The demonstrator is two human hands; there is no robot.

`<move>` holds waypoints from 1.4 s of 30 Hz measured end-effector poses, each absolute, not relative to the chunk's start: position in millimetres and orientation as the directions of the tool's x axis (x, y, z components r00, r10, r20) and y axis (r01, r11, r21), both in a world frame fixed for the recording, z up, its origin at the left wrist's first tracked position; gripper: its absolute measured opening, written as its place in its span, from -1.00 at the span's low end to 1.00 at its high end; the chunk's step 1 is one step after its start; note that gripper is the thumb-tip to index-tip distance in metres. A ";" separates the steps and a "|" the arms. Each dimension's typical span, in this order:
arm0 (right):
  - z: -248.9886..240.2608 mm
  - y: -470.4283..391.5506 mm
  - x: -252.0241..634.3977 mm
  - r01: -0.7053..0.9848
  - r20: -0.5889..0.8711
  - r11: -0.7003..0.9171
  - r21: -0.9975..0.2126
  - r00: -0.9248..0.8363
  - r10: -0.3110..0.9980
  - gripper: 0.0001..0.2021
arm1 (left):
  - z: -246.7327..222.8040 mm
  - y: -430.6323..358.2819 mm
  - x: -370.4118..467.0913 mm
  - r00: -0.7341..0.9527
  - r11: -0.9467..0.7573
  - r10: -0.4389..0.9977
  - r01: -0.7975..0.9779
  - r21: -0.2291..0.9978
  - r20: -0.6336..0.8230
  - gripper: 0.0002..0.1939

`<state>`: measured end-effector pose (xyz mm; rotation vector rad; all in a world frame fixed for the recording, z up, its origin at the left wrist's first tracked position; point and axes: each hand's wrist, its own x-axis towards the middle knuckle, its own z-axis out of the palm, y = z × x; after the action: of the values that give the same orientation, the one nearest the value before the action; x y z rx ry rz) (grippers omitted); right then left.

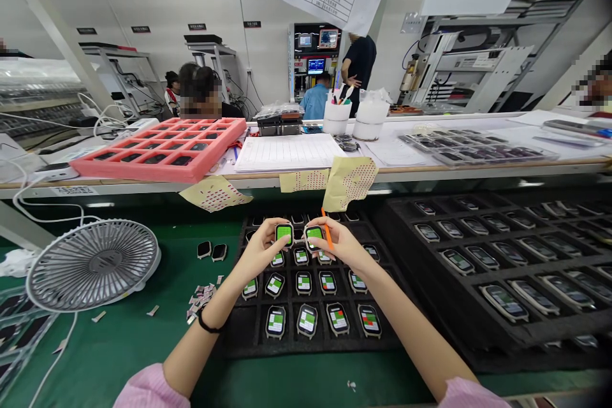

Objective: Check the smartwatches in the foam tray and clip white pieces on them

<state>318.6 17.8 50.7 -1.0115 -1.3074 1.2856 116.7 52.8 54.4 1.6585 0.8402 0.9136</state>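
Above the far rows of a black foam tray (315, 347), my left hand (266, 243) grips a watch (284, 234) whose screen shows green. Beside it, my right hand (340, 245) is closed on a second watch (314, 237), also with a green screen, and an orange stick (327, 233) lies between its fingers. The two watches are side by side, screens facing me. Below them the tray's compartments hold several lit watches showing green and white; two in the nearest row, such as this one (370, 320), show some red.
A fan (95, 264) stands at the left on the green mat, near small loose pieces (201, 298) and two dark watch faces (204, 249). More stacked trays (459, 331) fill the right. A shelf edge (406, 173) with a pink tray (191, 169) crosses behind my hands.
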 end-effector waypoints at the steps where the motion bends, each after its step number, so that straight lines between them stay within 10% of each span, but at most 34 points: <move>1: 49.5 18.0 319.3 -0.081 0.106 0.093 -0.992 -0.163 0.981 -0.65 | 54.5 52.8 116.5 0.469 -0.235 0.868 0.097 0.967 0.164 -0.61; 24: 50.6 19.8 331.9 -0.051 0.091 0.080 -0.996 -0.277 0.957 -0.57 | 58.6 51.1 108.3 0.511 -0.318 0.832 0.124 0.940 0.214 -0.44; 31: 46.3 11.0 313.6 -0.036 0.089 0.082 -0.996 -0.278 0.956 -0.59 | 60.5 41.7 112.3 0.594 -0.751 0.629 0.299 0.588 0.501 -0.56; 37: 46.8 0.5 303.5 0.019 0.047 0.055 -0.998 -0.306 0.951 -0.55 | 51.0 43.6 114.6 0.689 -0.837 0.547 0.468 0.284 0.475 -0.54; 42: 55.5 -0.8 308.9 -0.114 0.076 0.036 -0.993 -0.373 0.925 -0.52 | 58.1 37.8 114.9 0.616 -0.880 0.474 0.360 0.310 0.629 -0.54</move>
<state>308.9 -0.8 55.5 -0.8797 -1.4288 1.4888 114.9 37.8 58.1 2.6841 0.6974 1.1116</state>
